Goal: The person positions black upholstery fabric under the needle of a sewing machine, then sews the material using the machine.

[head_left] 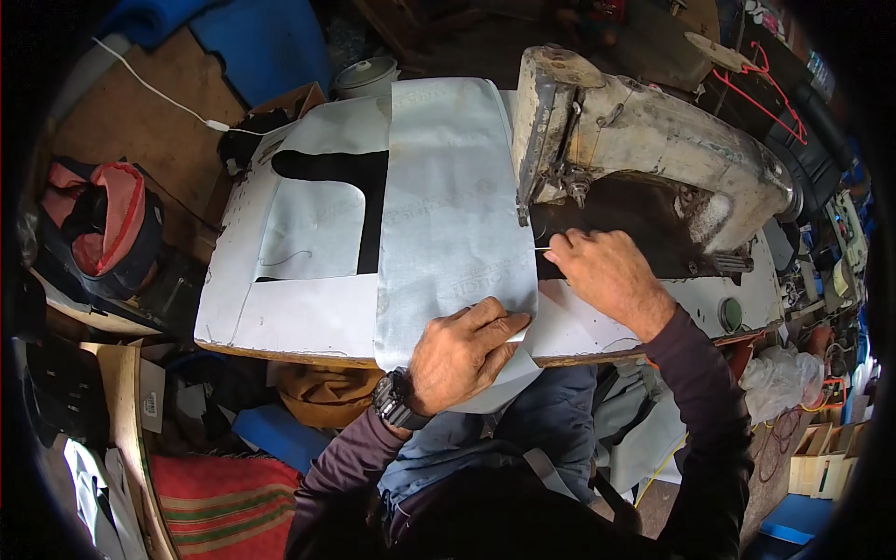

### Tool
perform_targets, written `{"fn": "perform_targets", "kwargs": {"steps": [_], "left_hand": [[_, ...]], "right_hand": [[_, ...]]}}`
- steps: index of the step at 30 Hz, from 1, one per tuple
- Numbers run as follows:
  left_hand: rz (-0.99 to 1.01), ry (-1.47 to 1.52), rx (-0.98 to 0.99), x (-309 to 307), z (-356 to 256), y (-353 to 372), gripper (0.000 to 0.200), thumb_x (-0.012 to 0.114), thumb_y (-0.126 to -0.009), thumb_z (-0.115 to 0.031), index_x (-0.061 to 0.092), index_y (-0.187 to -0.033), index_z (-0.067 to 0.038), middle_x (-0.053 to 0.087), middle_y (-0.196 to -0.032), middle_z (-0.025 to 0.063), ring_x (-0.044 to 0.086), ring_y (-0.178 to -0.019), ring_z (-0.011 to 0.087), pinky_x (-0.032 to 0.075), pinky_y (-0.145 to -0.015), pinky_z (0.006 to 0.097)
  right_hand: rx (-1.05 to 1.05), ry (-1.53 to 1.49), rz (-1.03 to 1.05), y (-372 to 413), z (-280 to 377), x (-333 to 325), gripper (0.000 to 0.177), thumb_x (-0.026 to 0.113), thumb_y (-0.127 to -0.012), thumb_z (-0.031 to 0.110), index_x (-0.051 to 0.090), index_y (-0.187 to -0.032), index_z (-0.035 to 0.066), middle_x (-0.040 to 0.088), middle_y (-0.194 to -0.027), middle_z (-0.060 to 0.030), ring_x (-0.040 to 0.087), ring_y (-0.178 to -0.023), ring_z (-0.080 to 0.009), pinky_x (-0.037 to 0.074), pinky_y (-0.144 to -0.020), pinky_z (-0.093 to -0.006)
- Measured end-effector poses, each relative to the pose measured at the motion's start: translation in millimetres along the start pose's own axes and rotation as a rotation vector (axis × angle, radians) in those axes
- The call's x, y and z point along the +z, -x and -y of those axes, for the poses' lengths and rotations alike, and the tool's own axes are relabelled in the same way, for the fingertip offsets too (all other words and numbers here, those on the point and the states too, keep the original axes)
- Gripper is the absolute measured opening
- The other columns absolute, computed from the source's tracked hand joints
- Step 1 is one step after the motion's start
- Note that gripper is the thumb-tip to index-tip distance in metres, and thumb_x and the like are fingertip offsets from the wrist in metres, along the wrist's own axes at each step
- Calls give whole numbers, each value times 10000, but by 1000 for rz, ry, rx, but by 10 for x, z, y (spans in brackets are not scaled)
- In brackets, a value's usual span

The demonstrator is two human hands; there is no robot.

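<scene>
A long light-grey sheet (448, 187) with faint printing lies across the white sewing table and hangs over its front edge. My left hand (467, 350) is closed on the sheet's right side near the front edge of the table. A thin white thread-like piece (541, 249) sticks out of the pinched fingers of my right hand (607, 271) towards the sheet's right edge. Whether it is thread or a thin tool is too small to tell. Just beyond that hand stands a worn sewing machine (644, 131), its needle end close to the sheet's edge.
Left of the sheet, a grey cut piece (315, 229) lies beside a black opening in the table (317, 313). A small round green-topped object (730, 315) sits at the right. A red-lined bag (103, 219) stands far left. Red hangers (761, 89) hang behind the machine.
</scene>
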State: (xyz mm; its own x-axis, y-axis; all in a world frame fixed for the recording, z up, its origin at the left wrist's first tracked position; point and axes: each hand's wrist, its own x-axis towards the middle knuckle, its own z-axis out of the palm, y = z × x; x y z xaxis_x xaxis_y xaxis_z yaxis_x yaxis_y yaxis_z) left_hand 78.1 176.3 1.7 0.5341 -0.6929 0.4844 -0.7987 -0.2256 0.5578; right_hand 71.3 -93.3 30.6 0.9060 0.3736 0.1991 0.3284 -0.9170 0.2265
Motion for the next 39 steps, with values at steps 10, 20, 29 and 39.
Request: {"fn": "perform_targets", "kwargs": {"steps": [10, 20, 29, 39], "left_hand": [[-16, -7, 12, 22, 12, 3, 337, 804, -890, -55, 766, -1225, -46, 678, -967, 88, 710, -749, 275, 589, -654, 394], [-19, -11, -3, 29, 4, 9, 315, 802, -904, -74, 771, -1218, -62, 670, -951, 80, 694, -720, 267, 581, -644, 395], [-28, -22, 9, 37, 7, 10, 330, 806, -892, -75, 769, -1220, -65, 668, -961, 77, 688, -712, 264, 581, -648, 393], [-2, -151, 47, -8, -119, -66, 300, 816, -883, -91, 772, -1179, -62, 670, -1001, 82, 730, -800, 287, 611, -683, 405]], "right_hand": [[1, -63, 25, 75, 69, -44, 247, 663, -1066, 307, 621, -993, 74, 690, -869, -81, 744, -786, -280, 578, -652, -426], [-10, -79, 8, 154, 119, -82, 258, 667, -1065, 319, 616, -976, 81, 680, -846, -71, 741, -783, -270, 575, -648, -425], [-50, -98, -62, 222, 244, -159, 255, 654, -1071, 307, 629, -980, 71, 713, -857, -83, 753, -735, -267, 594, -641, -419], [152, -11, -271, 702, 155, -274, 436, 765, -946, 275, 659, -1308, 58, 667, -1304, -132, 608, -1264, -326, 534, -990, -475]]}}
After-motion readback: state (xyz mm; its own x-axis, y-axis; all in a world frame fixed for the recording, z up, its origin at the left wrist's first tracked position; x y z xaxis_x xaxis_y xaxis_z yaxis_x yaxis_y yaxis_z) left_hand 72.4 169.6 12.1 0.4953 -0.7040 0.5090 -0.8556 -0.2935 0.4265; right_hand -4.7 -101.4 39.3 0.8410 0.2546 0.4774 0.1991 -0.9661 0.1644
